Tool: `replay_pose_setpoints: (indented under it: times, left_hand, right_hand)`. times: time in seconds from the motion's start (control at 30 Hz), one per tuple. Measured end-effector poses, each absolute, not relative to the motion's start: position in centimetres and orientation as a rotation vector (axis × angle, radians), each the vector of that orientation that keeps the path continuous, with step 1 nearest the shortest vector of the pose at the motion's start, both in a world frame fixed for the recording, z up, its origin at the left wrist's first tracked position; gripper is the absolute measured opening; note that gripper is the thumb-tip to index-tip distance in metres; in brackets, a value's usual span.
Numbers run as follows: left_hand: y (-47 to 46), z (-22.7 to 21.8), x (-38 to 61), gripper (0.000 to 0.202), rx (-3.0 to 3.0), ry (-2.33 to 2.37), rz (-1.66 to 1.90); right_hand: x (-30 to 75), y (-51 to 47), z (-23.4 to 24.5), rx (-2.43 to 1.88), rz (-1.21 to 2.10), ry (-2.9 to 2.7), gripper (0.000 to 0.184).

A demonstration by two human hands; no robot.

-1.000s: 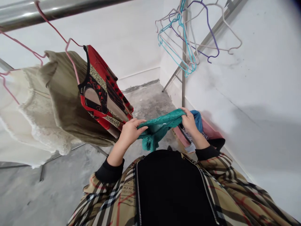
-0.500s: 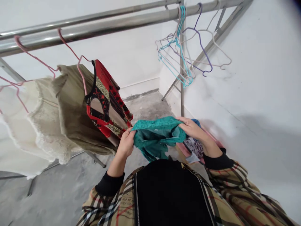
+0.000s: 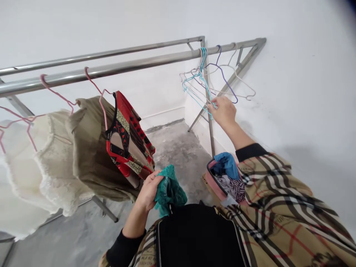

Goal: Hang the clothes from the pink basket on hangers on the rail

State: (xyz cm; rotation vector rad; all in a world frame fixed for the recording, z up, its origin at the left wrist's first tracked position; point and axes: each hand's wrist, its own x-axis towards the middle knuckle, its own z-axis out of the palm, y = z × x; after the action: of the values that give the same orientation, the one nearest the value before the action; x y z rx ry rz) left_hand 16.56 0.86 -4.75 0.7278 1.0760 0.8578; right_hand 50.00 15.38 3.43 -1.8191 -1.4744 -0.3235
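My left hand (image 3: 148, 191) is low in the middle of the view, shut on a bunched teal lace garment (image 3: 169, 193), which hangs partly behind the black front of my body. My right hand (image 3: 222, 111) is raised at the rack's right end. Its fingers are closed around a teal wire hanger (image 3: 201, 79), which hangs among several thin coated hangers in lilac and pale colours. The hanger's lower part is hidden behind those fingers.
A steel double-rail rack (image 3: 111, 68) holds a red-and-black patterned top (image 3: 128, 144), an olive garment (image 3: 91, 148) and a cream fleece-edged garment (image 3: 44, 159) on pink hangers. A pink basket (image 3: 214, 181) of clothes stands near the white wall, on a concrete floor.
My right hand has let go of the teal garment and risen to the hangers. The garment is now bunched in my left hand. The view has tilted upward, showing more of the rails.
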Motion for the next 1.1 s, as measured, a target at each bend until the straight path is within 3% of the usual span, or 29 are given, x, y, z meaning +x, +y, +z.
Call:
replay_pose_setpoints:
  times: [0.6, 1.1]
  left_hand:
    - [0.6, -4.5, 15.4, 0.033, 0.686, 1.112, 0.918]
    - [0.6, -5.0, 15.9, 0.036, 0.675, 1.076, 0.885]
  right_hand:
    - [52.6, 20.3, 3.8, -2.169, -0.472, -1.375, 0.030]
    - [55.3, 20.3, 3.3, -2.210, -0.497, -1.360, 0.023]
